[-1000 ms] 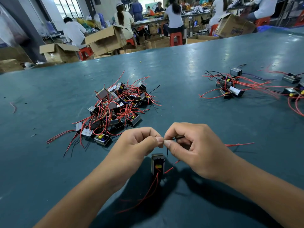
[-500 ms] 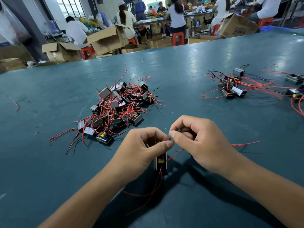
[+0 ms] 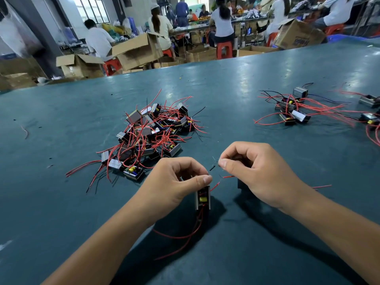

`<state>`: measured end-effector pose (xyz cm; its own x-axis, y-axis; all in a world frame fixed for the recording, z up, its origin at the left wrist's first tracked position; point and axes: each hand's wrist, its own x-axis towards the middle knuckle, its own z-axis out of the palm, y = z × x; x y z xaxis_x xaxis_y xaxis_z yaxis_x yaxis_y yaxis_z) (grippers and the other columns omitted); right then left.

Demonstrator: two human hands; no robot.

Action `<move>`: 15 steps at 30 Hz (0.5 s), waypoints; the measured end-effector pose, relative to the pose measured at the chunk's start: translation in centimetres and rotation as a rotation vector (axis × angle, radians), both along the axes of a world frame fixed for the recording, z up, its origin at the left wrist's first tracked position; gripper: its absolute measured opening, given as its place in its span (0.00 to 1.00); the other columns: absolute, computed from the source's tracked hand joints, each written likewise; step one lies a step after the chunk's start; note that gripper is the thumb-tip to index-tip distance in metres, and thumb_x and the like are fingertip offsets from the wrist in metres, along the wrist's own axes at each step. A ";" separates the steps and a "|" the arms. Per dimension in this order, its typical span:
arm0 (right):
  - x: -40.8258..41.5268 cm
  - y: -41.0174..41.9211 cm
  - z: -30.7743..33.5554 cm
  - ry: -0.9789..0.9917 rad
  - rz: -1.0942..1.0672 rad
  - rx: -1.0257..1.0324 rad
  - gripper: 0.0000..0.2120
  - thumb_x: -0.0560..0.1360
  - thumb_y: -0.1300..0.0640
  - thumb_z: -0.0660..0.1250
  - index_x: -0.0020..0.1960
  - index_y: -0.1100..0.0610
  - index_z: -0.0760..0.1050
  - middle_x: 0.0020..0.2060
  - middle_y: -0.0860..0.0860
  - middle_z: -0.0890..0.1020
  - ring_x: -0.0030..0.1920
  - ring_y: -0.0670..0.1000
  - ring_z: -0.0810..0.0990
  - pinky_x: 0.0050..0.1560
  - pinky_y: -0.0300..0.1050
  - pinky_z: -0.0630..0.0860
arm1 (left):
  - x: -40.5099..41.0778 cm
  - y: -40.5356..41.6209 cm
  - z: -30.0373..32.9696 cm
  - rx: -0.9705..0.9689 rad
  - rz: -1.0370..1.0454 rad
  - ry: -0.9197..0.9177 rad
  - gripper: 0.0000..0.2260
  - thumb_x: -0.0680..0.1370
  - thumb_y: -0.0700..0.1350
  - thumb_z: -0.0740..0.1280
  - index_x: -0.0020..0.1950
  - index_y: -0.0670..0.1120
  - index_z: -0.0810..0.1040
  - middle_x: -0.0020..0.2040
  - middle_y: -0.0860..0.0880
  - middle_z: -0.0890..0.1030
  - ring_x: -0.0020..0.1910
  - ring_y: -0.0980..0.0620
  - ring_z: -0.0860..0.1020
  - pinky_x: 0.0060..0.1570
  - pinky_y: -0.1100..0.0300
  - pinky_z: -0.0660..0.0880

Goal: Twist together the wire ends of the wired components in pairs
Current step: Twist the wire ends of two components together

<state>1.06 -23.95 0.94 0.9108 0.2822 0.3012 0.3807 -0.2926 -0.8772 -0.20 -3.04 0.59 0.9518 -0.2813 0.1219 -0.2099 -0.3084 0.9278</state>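
My left hand (image 3: 174, 182) grips a small black wired component (image 3: 202, 197) with a yellow part, held upright just above the table; red wires trail down from it toward me. My right hand (image 3: 253, 169) pinches the thin black wire end (image 3: 213, 166) between thumb and forefinger, a short way right of and above the left thumb. A red wire end (image 3: 223, 177) hangs loose between the hands. A second dark component (image 3: 241, 184) shows partly under my right hand.
A pile of components with red wires (image 3: 148, 136) lies behind my left hand. A smaller group (image 3: 294, 112) lies at the far right, with more at the right edge (image 3: 370, 118). The teal table (image 3: 61, 202) extends all around. Boxes and seated people are beyond its far edge.
My hands have moved apart: fingertips that met over the wire are now separated. The left hand has shifted down onto the component, and the right hand has drawn the black wire end up and to the right.
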 end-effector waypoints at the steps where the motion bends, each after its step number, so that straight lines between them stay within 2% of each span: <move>1: 0.0 0.0 0.0 0.001 -0.003 0.002 0.07 0.76 0.57 0.70 0.39 0.52 0.79 0.31 0.61 0.75 0.29 0.46 0.67 0.31 0.38 0.65 | 0.0 0.0 0.0 -0.001 0.004 0.007 0.05 0.72 0.48 0.76 0.43 0.48 0.85 0.41 0.40 0.83 0.40 0.48 0.78 0.46 0.47 0.75; 8: -0.1 0.1 -0.1 0.013 0.013 0.004 0.07 0.76 0.56 0.70 0.39 0.53 0.79 0.31 0.62 0.74 0.29 0.46 0.66 0.30 0.37 0.64 | 0.0 0.0 0.0 -0.007 0.017 -0.021 0.06 0.72 0.50 0.75 0.43 0.48 0.84 0.37 0.44 0.83 0.37 0.51 0.77 0.43 0.54 0.73; 10: -0.2 0.1 -0.1 0.015 0.026 -0.003 0.08 0.76 0.56 0.70 0.38 0.52 0.79 0.29 0.59 0.72 0.28 0.46 0.65 0.29 0.36 0.64 | 0.0 -0.2 0.0 -0.036 0.029 -0.032 0.07 0.72 0.51 0.75 0.43 0.48 0.84 0.36 0.47 0.82 0.37 0.52 0.76 0.42 0.56 0.73; 12: -0.2 0.2 -0.2 0.020 0.034 -0.002 0.08 0.76 0.56 0.70 0.38 0.53 0.79 0.27 0.52 0.70 0.27 0.44 0.65 0.29 0.34 0.63 | 0.0 -0.4 -0.1 -0.056 0.041 -0.048 0.07 0.72 0.51 0.75 0.43 0.48 0.84 0.37 0.45 0.83 0.37 0.51 0.76 0.41 0.55 0.73; 15: -0.3 0.3 -0.2 0.022 0.032 0.007 0.08 0.76 0.58 0.70 0.38 0.54 0.79 0.26 0.48 0.69 0.26 0.43 0.64 0.28 0.32 0.62 | 0.0 -0.5 -0.1 -0.061 0.042 -0.061 0.06 0.72 0.49 0.74 0.42 0.47 0.84 0.36 0.43 0.82 0.37 0.51 0.76 0.41 0.57 0.73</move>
<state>0.80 -23.64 0.71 0.9078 0.3092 0.2832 0.3702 -0.2739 -0.8876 -0.16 -3.50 0.48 0.9529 -0.2321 0.1953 -0.2546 -0.2617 0.9310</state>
